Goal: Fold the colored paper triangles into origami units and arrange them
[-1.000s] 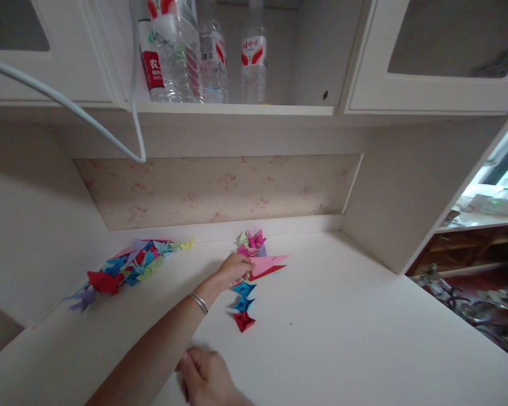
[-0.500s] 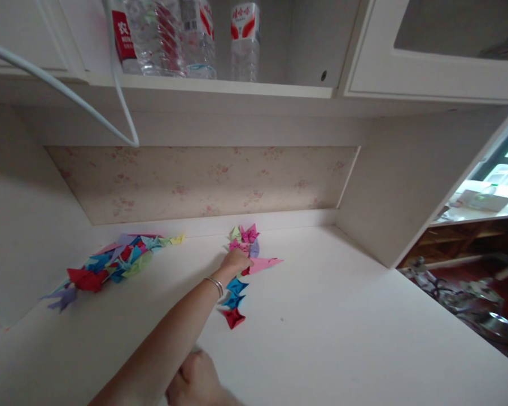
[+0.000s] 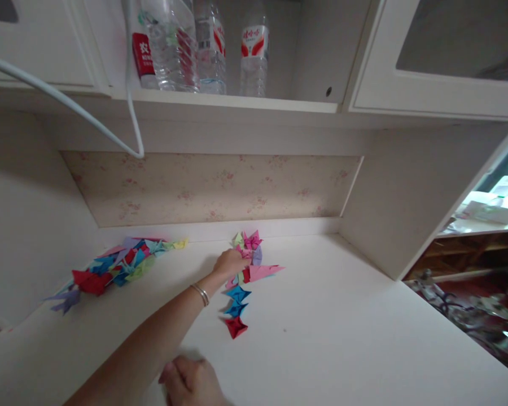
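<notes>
My left hand [image 3: 232, 263], with a silver bracelet at the wrist, reaches across the white tabletop. Its fingers are closed at the pink folded paper [image 3: 244, 254], touching it; the fingertips are partly hidden. Close by lie a magenta paper piece [image 3: 252, 240], a purple piece [image 3: 257, 256] and a long pink pointed piece [image 3: 263, 273]. Two blue origami pieces [image 3: 238, 294] and a red one [image 3: 236, 327] continue the line towards me. Near the bottom edge, my right hand [image 3: 197, 382] is curled into a fist, and no object shows in it.
A heap of colourful folded papers [image 3: 129, 265] lies on the tabletop [image 3: 342, 321] at left. Overhead, a cabinet shelf [image 3: 237, 102] holds several plastic bottles [image 3: 254, 56]. A white cable [image 3: 80, 113] hangs down in front. A side panel [image 3: 389, 197] bounds the right.
My left hand has drawn slightly left, uncovering more of the long pink piece and the paper beside it. My right hand stays low, with more of its fingers showing. The camera has tilted slightly.
</notes>
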`<state>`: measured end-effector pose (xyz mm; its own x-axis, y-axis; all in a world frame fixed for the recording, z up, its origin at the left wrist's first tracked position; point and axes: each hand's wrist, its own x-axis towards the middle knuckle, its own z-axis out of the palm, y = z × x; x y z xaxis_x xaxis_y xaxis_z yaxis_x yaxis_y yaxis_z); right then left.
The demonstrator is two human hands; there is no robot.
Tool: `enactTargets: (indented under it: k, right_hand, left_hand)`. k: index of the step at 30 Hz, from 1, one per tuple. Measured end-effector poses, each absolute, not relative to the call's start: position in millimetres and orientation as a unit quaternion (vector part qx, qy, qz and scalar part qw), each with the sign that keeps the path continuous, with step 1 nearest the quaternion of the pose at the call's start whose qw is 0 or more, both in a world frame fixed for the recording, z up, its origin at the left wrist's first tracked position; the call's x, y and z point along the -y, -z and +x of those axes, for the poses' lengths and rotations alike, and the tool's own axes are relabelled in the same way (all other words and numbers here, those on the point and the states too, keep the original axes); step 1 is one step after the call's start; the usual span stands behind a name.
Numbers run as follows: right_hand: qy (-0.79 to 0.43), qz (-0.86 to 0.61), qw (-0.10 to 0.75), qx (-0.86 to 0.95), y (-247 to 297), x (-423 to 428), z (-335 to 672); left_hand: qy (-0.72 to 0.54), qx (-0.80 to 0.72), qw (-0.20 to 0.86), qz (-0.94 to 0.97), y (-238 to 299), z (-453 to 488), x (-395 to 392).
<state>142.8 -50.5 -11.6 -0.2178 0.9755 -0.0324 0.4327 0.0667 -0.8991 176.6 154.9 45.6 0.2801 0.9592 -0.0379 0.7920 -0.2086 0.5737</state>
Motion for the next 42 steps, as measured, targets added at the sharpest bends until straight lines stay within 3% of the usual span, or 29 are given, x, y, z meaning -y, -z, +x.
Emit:
enactTargets:
  k: [8,13,15,25,29,32,34,36,38,42]
  right_hand:
    - [-0.336,-0.530,0.319,0.710,31,43,133]
    - [-0.367,-0.502,0.346,0.703,28,44,136]
    - [-0.388,-0.499,0.343,0.695,26,45,138]
    - [-0.446,-0.466,0.319,0.694,39,41,140]
    - [-0.539,-0.491,0.350,0.588,27,39,141]
    - [-0.601,-0.490,0.420,0.471,-13,20,147]
    - [-0.549,-0.483,0.519,0.443,-49,-3,147]
    - [-0.503,-0.461,0.544,0.487,-82,-32,139]
    - [-0.461,-0.458,0.490,0.581,-103,-64,121]
    - [-0.252,-0.475,0.284,0.794,-107,-126,60]
  left_hand:
    - [-0.273,-0.570,0.286,0.720,-55,79,-85]
    - [-0.332,-0.578,0.571,0.480,-26,20,-18]
    - [-0.351,-0.552,0.627,0.424,-12,7,0]
    - [-0.346,-0.567,0.643,0.381,-7,12,11]
    - [-0.345,-0.531,0.659,0.407,-10,8,11]
    - [-0.327,-0.519,0.669,0.420,-9,6,9]
    - [-0.316,-0.517,0.673,0.424,-6,6,6]
    - [-0.313,-0.518,0.670,0.431,-1,7,4]
    - [-0.315,-0.523,0.658,0.441,6,7,2]
    - [-0.321,-0.526,0.628,0.475,22,6,-1]
